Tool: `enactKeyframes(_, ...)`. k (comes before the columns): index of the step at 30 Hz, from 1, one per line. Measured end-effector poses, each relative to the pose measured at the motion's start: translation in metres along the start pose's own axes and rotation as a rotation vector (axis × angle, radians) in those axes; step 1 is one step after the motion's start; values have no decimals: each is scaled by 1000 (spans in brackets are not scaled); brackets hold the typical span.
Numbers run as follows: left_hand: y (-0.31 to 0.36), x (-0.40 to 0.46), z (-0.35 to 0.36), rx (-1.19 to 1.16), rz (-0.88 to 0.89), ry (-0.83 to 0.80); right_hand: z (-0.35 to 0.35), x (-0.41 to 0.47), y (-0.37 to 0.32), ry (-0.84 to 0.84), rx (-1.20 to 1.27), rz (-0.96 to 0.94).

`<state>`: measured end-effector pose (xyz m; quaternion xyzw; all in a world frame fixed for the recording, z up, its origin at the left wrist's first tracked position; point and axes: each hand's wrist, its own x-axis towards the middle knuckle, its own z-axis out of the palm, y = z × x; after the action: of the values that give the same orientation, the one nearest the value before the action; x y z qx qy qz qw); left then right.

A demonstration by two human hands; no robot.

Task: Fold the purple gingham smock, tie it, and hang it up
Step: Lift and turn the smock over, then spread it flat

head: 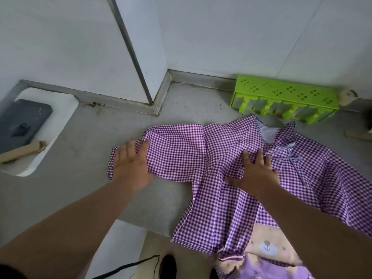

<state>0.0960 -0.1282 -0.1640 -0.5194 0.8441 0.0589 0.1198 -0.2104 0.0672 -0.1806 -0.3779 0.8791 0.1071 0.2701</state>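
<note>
The purple gingham smock (181,152) lies spread on a grey counter (84,178), its neckline toward the wall and one sleeve stretched out to the left. My left hand (130,164) lies flat on the end of that sleeve, fingers straight. Near the chest, my right hand (255,174) presses flat with spread fingers, just left of a thin blue tie bow (291,158). The smock's lower part hangs over the counter's front edge and shows a bear print pocket (267,246).
A green perforated plastic rack (285,91) lies against the wall behind the smock. At the left, a white tray (60,109) holds a dark flat device (22,119) and a cardboard piece (22,150). A wall corner (153,77) juts onto the counter.
</note>
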Motion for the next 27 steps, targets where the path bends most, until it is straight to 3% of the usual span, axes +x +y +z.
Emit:
enactKeyframes(3, -20, 0, -4, -242, -228, -42, 0, 0, -2, 5, -6, -2)
enactKeyframes(5, -40, 3, -1, -324, -290, -96, 1, 3, -10, 4, -20, -5)
enactKeyframes(11, -36, -13, 4, -353, 146, -188, 2, 5, -6, -8, -17, 2)
enactKeyframes(14, -45, -8, -7, -382, 40, -52, 1, 5, -8, -2, -17, -1)
enactKeyframes(17, -76, 8, -33, -254, -93, 190, 0, 4, -9, -10, -15, 4)
enactKeyframes(22, -100, 14, -39, 284, 184, 19, -2, 3, -11, -18, -17, 13)
enactKeyframes(25, -92, 16, -28, 252, 214, 137, -3, 3, -12, -21, -24, 11)
enactKeyframes(27, -85, 24, -24, 242, 188, 134, -3, 3, -12, -26, -25, 11)
